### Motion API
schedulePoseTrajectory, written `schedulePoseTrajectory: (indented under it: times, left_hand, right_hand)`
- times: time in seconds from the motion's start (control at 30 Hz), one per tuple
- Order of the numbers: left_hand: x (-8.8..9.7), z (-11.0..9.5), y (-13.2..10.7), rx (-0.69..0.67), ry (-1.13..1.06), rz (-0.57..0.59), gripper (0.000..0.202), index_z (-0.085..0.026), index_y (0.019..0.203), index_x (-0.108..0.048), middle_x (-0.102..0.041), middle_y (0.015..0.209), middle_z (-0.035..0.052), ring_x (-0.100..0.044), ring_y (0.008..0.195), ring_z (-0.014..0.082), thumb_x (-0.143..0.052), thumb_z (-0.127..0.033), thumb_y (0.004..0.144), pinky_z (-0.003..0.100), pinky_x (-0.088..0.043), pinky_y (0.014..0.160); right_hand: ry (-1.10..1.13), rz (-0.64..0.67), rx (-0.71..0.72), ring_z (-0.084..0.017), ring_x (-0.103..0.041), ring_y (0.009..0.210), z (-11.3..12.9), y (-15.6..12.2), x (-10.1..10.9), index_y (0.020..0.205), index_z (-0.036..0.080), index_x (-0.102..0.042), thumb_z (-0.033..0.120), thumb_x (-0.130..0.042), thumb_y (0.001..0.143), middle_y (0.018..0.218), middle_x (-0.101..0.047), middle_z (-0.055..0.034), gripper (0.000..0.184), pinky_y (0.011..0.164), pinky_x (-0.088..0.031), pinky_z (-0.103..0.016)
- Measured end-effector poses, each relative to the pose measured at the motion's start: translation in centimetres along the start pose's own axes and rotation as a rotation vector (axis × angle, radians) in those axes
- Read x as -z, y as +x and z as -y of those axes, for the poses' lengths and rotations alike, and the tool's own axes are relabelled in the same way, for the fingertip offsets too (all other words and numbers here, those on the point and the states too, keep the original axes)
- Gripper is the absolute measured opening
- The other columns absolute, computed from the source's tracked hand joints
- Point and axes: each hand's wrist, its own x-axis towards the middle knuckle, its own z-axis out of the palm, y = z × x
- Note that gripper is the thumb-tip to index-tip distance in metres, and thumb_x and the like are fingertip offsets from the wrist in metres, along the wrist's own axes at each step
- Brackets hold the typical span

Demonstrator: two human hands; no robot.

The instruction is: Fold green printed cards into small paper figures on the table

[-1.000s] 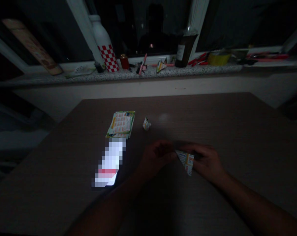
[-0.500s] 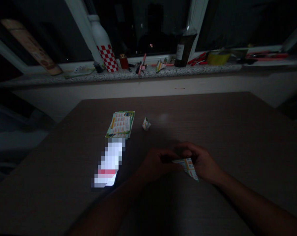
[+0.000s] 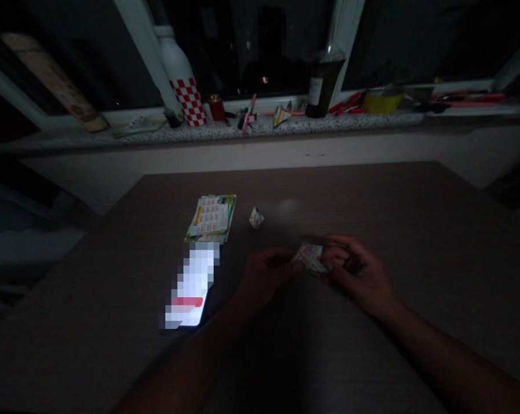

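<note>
A small folded paper, printed with coloured blocks, is held between my two hands above the table. My left hand pinches its left edge between thumb and fingers. On the other side, my right hand grips the right edge, its fingers curled and thumb in front. Beyond my left hand stands a small pointed folded-paper piece with similar print. Left of that lies a stack of printed paper sheets. A phone with a lit screen lies just below the stack, left of my left hand.
The dark wooden table meets a wall under a stone windowsill. Along the sill stand a checkered white bottle, a red jar, a dark bag with a label, a yellow roll and several pens.
The folded paper has turned and moved slightly up and left, and now shows a compact face instead of a hanging flap. My right hand has shifted its hold to the paper's right edge.
</note>
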Motion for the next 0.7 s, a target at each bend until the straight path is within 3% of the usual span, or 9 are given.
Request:
schedulePoseTrajectory:
  times: [0.13,0.3,0.4,0.47,0.57,0.7]
  left_hand:
    - [-0.1,0.4,0.3,-0.042,-0.105,-0.064,0.031,-0.014,0.083,-0.068,-0.064,0.064,-0.0003,-0.055,0.054,0.0094,-0.075,-0.038,0.065,0.023,-0.045,0.055]
    - [-0.7,0.5,-0.2,-0.053,-0.098,-0.011,0.029,-0.014,0.085,-0.065,-0.068,0.077,0.003,-0.061,0.064,0.0124,-0.076,-0.031,0.064,0.025,-0.049,0.062]
    - [-0.3,-0.2,-0.6,-0.159,0.039,0.067,0.048,-0.018,0.113,-0.056,-0.068,0.102,0.0085,-0.065,0.088,0.0187,-0.073,-0.023,0.069,0.032,-0.052,0.077]
    - [0.3,-0.9,-0.8,-0.234,0.199,0.095,0.062,-0.024,0.13,-0.044,-0.066,0.11,0.0086,-0.064,0.09,0.0183,-0.069,-0.022,0.073,0.033,-0.052,0.079]
    - [1.2,-1.8,-0.8,-0.395,0.474,0.188,0.038,-0.022,0.116,-0.058,-0.066,0.108,0.0069,-0.064,0.091,0.0175,-0.063,-0.023,0.079,0.032,-0.051,0.081]
    - [1.5,-2.3,-0.7,-0.594,0.586,0.259,0.023,-0.021,0.105,-0.063,-0.067,0.107,0.0064,-0.061,0.1,0.0175,-0.057,-0.021,0.083,0.033,-0.047,0.089]
  right_hand:
    - [-0.168,-0.006,0.201,-0.014,-0.065,0.062,-0.1,-0.2,0.1,0.106,0.023,-0.06,0.031,-0.061,0.082,0.082,-0.069,-0.0034,0.025,0.058,-0.055,-0.027]
    - [-0.445,0.064,0.418,-0.018,-0.068,0.078,0.2,0.0,0.2,0.093,0.022,-0.068,0.02,-0.063,0.081,0.087,-0.071,-0.006,0.013,0.069,-0.056,-0.029]
    - [-0.5,0.092,0.471,-0.018,-0.069,0.079,0.7,0.3,0.7,0.093,0.022,-0.068,0.019,-0.061,0.082,0.091,-0.072,-0.0063,0.013,0.07,-0.056,-0.029]
    - [-0.535,0.169,0.506,-0.018,-0.069,0.08,1.0,0.5,1.2,0.095,0.021,-0.068,0.018,-0.061,0.082,0.09,-0.072,-0.0067,0.016,0.069,-0.056,-0.028]
    - [-0.547,0.312,0.525,-0.019,-0.068,0.088,1.6,0.7,1.9,0.1,0.022,-0.068,0.018,-0.061,0.083,0.095,-0.071,-0.0068,0.019,0.074,-0.056,-0.028]
    - [-0.544,0.368,0.503,-0.018,-0.067,0.088,2.0,0.8,2.2,0.098,0.023,-0.067,0.02,-0.058,0.085,0.094,-0.071,-0.0057,0.016,0.076,-0.056,-0.028]
